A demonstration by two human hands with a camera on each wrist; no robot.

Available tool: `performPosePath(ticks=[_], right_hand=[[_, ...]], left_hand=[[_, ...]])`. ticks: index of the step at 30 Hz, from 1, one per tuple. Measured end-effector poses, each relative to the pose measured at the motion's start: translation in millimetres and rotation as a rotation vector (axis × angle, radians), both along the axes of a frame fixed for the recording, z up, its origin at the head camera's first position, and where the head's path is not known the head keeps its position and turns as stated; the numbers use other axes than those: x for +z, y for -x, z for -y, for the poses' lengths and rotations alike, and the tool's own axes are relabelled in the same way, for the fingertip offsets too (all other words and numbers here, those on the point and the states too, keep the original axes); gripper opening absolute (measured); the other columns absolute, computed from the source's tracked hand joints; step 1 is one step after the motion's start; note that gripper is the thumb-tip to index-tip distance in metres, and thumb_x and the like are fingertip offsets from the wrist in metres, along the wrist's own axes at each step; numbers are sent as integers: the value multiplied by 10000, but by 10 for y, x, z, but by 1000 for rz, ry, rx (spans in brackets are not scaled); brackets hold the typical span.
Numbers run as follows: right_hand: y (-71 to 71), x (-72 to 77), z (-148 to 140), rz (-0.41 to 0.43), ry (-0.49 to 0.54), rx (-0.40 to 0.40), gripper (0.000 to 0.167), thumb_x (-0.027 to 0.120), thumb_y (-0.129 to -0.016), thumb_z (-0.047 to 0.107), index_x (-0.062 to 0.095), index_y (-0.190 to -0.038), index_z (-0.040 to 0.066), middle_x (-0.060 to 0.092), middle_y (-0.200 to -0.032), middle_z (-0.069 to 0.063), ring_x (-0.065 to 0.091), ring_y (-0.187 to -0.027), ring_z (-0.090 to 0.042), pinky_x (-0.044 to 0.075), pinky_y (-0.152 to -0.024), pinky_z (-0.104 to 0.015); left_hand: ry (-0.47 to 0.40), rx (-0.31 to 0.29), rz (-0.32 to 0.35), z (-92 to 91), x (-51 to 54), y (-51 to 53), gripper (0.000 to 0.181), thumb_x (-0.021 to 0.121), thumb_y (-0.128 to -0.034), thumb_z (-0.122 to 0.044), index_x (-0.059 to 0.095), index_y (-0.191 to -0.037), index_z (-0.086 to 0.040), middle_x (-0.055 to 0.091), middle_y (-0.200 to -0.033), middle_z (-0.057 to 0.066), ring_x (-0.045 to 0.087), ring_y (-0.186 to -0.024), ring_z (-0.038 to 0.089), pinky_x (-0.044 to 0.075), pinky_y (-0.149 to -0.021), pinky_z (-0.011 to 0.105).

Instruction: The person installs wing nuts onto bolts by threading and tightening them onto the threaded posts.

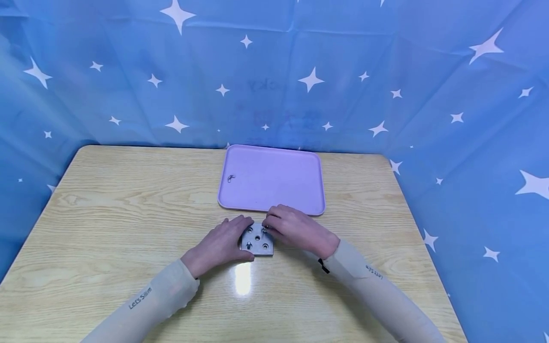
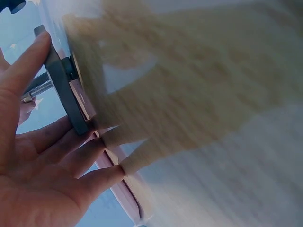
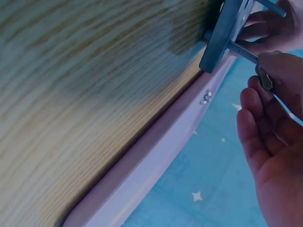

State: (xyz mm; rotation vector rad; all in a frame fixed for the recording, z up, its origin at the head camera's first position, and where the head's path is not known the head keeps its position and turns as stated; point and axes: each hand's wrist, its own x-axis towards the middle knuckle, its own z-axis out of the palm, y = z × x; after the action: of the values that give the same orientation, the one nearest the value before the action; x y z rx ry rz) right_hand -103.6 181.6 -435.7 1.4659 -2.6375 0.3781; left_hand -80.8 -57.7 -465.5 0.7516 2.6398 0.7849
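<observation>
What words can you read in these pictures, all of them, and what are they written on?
"Lets S_m", on the left sleeve; one letter is too blurred to read.
"Lets", upside down on the right sleeve; the letters after it are too small to read surely.
Faint marks like writing on the blue backdrop, too faint to read.

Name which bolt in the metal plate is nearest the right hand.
The far right bolt, its tip by the right hand; the other bolt stands by the near left corner of the metal plate.
</observation>
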Motion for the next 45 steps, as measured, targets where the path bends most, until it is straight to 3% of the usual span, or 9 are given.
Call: performPosePath(ticks=[7, 18, 23, 26, 29, 31, 35, 40, 45], right_hand=[[-17, -30, 31, -24, -16, -51, 74, 737, -965, 142, 723, -1015, 89, 633, -945, 3, 585, -838, -131, 543, -760, -256], [-95, -154, 169, -190, -45, -252, 193, 730, -914, 253, 641, -839, 98, 591, -772, -4, 525, -665, -152, 492, -584, -265], [-139, -90, 131, -117, -113, -326, 460, 683, -936, 540, 675, -989, 83, 655, -865, -27, 579, -742, -171, 526, -669, -308], [-132, 12, 61, -8, -133, -287, 544, 696, -930, 526, 662, -1242, 81, 690, -1126, -50, 638, -978, -203, 558, -847, -362], [-101, 91, -3, 54, -118, -158, 460, 706, -972, 260, 616, -1397, 106, 641, -1354, -44, 612, -1204, -213, 531, -1011, -389], [-76, 118, -26, 50, -115, -72, 417, 710, -966, 100, 646, -1377, 109, 641, -1373, -34, 606, -1245, -202, 519, -1049, -376], [-32, 105, -16, 6, -109, -12, 262, 741, -943, 40, 739, -1197, 106, 701, -1182, -16, 653, -1088, -169, 546, -970, -319], [-14, 44, 41, -19, -79, -70, 49, 744, -967, 155, 747, -995, 114, 666, -944, 23, 613, -851, -134, 550, -797, -288], [-30, -31, 103, -132, -80, -138, 154, 742, -938, 237, 679, -875, 112, 627, -817, 14, 564, -727, -143, 527, -663, -285]], left_hand=[[4, -2, -3, -3, 3, 5, 884, 944, -728, -387, 549, -1426, -14, 593, -1413, 196, 562, -1312, 353, 392, -1150, 609], [14, 7, 6, -7, 6, 0, 888, 944, -726, -393, 549, -1428, -20, 591, -1416, 192, 550, -1326, 355, 388, -1157, 601], [16, 2, 2, -17, -14, -3, 891, 943, -729, -399, 549, -1433, -22, 585, -1427, 192, 543, -1339, 361, 376, -1163, 609], [12, 0, -7, -14, -21, -4, 890, 945, -726, -396, 550, -1429, -19, 591, -1416, 193, 568, -1304, 356, 385, -1155, 609], [3, -1, -10, -6, -27, -2, 884, 945, -727, -386, 550, -1425, -14, 594, -1412, 195, 574, -1294, 351, 386, -1152, 615], [-1, 1, -8, -4, -29, 0, 877, 945, -727, -380, 552, -1421, -15, 601, -1400, 187, 586, -1271, 338, 394, -1146, 612], [-1, 1, -4, -10, -31, 2, 868, 944, -728, -385, 558, -1418, -27, 616, -1371, 156, 605, -1215, 298, 402, -1141, 604], [6, 1, 0, -13, -26, 1, 875, 941, -731, -395, 555, -1425, -26, 606, -1387, 161, 596, -1239, 306, 399, -1147, 597], [14, 6, -2, -7, -13, -5, 876, 943, -729, -397, 554, -1422, -29, 599, -1398, 177, 580, -1278, 329, 406, -1144, 591]])
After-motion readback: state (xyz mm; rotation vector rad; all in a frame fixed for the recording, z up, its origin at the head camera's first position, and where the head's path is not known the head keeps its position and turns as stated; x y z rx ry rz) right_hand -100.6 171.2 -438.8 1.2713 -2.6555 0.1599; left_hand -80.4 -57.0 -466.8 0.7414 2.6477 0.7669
